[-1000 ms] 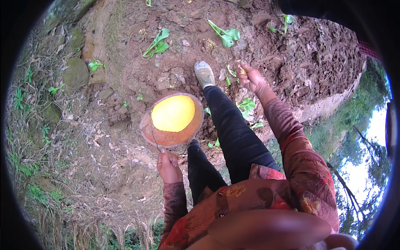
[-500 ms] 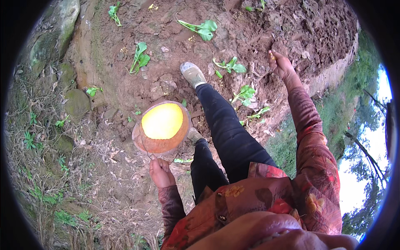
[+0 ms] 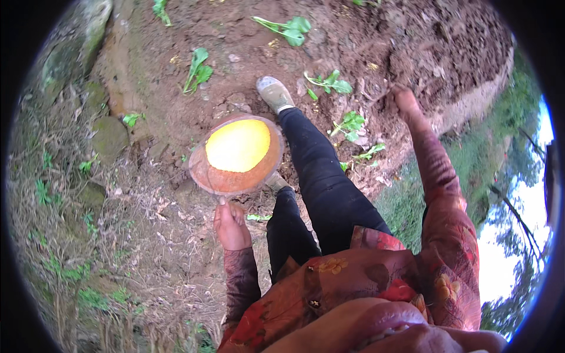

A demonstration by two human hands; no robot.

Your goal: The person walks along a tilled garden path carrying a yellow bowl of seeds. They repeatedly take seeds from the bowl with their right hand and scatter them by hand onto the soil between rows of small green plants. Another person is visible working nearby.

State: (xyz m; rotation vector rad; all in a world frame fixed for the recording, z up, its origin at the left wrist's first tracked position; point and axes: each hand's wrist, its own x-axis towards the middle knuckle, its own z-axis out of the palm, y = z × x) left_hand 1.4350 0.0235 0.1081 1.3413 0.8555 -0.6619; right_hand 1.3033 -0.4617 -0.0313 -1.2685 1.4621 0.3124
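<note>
My left hand (image 3: 232,225) is closed on the thin wire handle of an orange-brown bucket (image 3: 226,181), which hangs tilted in front of my legs. Bright yellow granules (image 3: 238,146) fill much of it. Out to the right, my right hand (image 3: 405,101) hovers low over reddish-brown soil with its fingers curled in. What lies inside those fingers is hidden. A small patch of yellow granules (image 3: 372,66) lies on the soil beyond that hand. Nearest to it on the left is a leafy green seedling (image 3: 331,82), lying on the ground.
More seedlings (image 3: 293,30) lie spaced over the soil (image 3: 341,35), some beside yellow granules. My booted foot (image 3: 274,94) stands among them. Mossy rocks (image 3: 110,141) and dry grass (image 3: 118,235) border the left; a grassy drop (image 3: 471,170) runs along the right.
My right hand has drawn back toward me, its fingers closing in; yellow granules now show near where it was. The bucket has swung slightly right and away from me.
</note>
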